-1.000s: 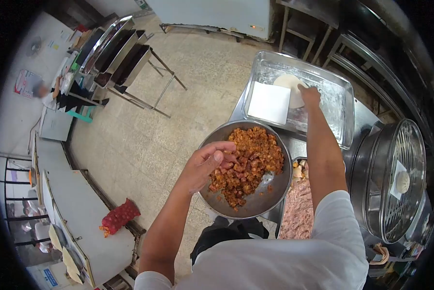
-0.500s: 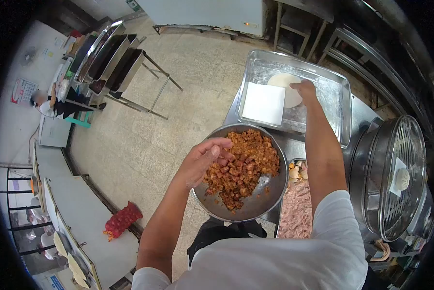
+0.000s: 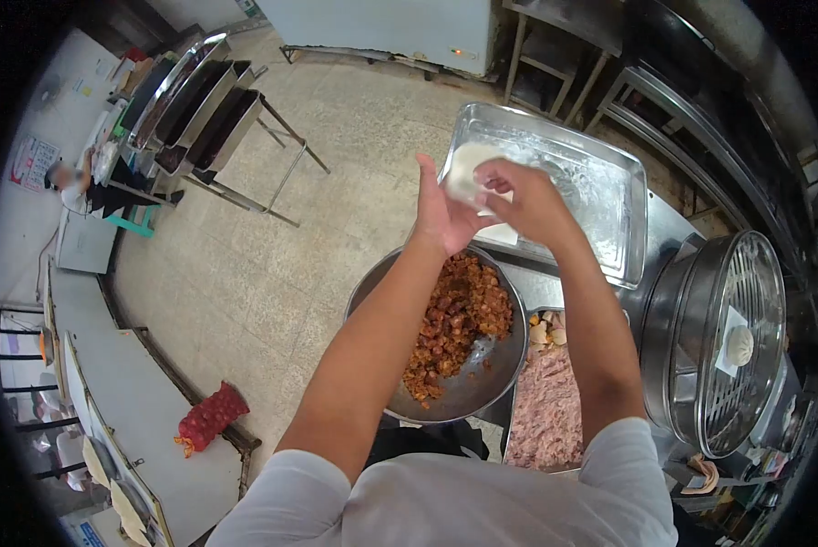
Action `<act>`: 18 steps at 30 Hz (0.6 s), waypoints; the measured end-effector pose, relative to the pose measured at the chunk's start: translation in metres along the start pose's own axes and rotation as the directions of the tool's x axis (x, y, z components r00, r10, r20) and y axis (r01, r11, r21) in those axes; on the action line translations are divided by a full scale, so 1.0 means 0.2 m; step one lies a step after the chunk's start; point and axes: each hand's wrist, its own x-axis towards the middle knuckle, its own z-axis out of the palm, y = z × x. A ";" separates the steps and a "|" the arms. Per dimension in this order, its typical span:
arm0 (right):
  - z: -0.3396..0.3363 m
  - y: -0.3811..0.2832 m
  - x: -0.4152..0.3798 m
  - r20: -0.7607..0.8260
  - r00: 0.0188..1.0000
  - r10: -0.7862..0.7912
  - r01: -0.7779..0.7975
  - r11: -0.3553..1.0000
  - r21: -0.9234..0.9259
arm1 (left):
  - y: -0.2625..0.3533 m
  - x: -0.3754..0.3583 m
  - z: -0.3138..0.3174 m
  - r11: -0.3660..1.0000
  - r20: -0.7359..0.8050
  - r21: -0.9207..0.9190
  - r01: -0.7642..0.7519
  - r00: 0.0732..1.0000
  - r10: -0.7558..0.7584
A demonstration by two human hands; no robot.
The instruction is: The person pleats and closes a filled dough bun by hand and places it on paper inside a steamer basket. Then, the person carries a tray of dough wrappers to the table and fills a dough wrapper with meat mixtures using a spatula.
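Observation:
Above the near-left corner of a floured metal tray [image 3: 600, 214], a thin white dough round [image 3: 471, 169] is held up between my hands. My right hand [image 3: 518, 196] pinches its edge with curled fingers. My left hand [image 3: 447, 217] is spread beneath, palm up, thumb raised, close to the dough. White paper [image 3: 497, 234] lies in the tray, mostly covered by my hands. Under my forearms is a metal bowl [image 3: 502, 378] of reddish-brown diced filling [image 3: 459, 319]. A tray of pink minced meat [image 3: 545, 401] sits right of the bowl.
At the right, a round metal steamer [image 3: 682, 337] holds one pleated bun [image 3: 740, 346] on paper. A red net sack [image 3: 213, 417] rests at lower left. Metal trays [image 3: 204, 114] stand on a rack at upper left, where another person [image 3: 73, 190] sits. A white freezer [image 3: 381, 32] is at the top.
My right hand has lifted the dough round from the tray and moved left. My left hand has left the bowl of filling and come up beside the dough. The view has shifted slightly.

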 end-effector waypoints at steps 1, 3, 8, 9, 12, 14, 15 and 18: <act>-0.01 -0.02 -0.05 -0.074 0.996 -0.049 0.048 0.999 -0.008 | -0.01 0.02 0.01 0.986 0.162 -0.166 0.034 0.987 -0.007; -0.06 -0.01 -0.16 -0.147 0.985 -0.092 0.090 0.996 -0.023 | -0.03 0.02 0.02 0.961 0.250 -0.264 0.081 0.968 -0.013; -0.30 0.30 -0.60 -0.219 0.914 0.342 -0.399 0.859 -0.321 | 0.09 -0.20 0.12 0.921 0.277 -0.386 -0.056 0.945 0.174; -0.29 0.27 -0.64 -0.221 0.911 0.349 -0.406 0.856 -0.321 | 0.10 -0.22 0.09 0.921 0.277 -0.388 -0.049 0.946 0.167; -0.23 0.23 -0.73 -0.064 0.855 0.515 -0.486 0.750 -0.448 | 0.14 -0.25 -0.01 0.931 0.164 -0.301 -0.205 0.951 0.262; -0.14 0.31 -0.77 -0.048 0.935 0.351 -0.322 0.787 -0.526 | 0.16 -0.28 -0.06 0.904 0.249 -0.415 -0.100 0.943 0.219; -0.10 0.34 -0.76 -0.016 0.940 0.340 -0.301 0.807 -0.508 | 0.16 -0.31 -0.09 0.905 0.251 -0.414 -0.102 0.942 0.221; -0.04 0.41 -0.57 0.035 0.876 0.482 -0.408 0.776 -0.480 | 0.17 -0.41 -0.16 0.889 0.361 -0.451 -0.078 0.895 0.262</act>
